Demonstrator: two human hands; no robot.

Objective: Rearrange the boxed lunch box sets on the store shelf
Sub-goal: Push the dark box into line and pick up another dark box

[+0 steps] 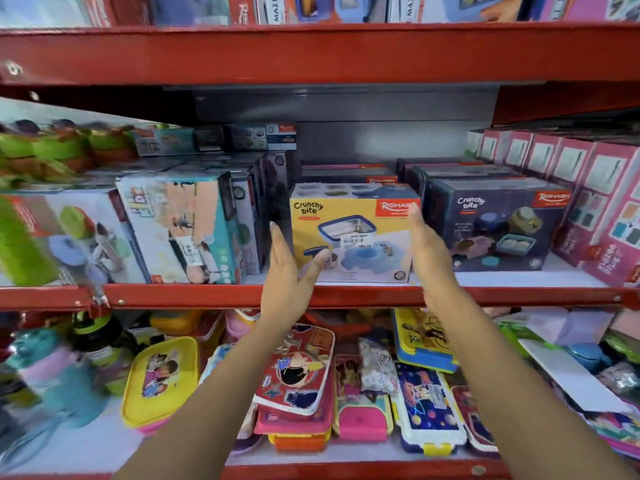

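Note:
A yellow Crunchy Bite lunch box set (353, 233) stands at the front of the middle red shelf (346, 295). My left hand (289, 271) is open at the box's left front corner, thumb touching its face. My right hand (427, 245) is open and flat against the box's right side. Neither hand grips the box. A dark blue Crunchy Bite box (495, 223) stands just right of it, with more dark boxes (349, 174) stacked behind. A teal and white boxed set (180, 226) stands to the left, with a narrow gap between.
Pink boxes (602, 202) line the shelf's right end, and green-lidded boxed items (52, 233) fill the left. Above runs another red shelf (311, 53) with more boxes. The lower shelf holds several loose children's lunch boxes (298, 372) and bottles (62, 372).

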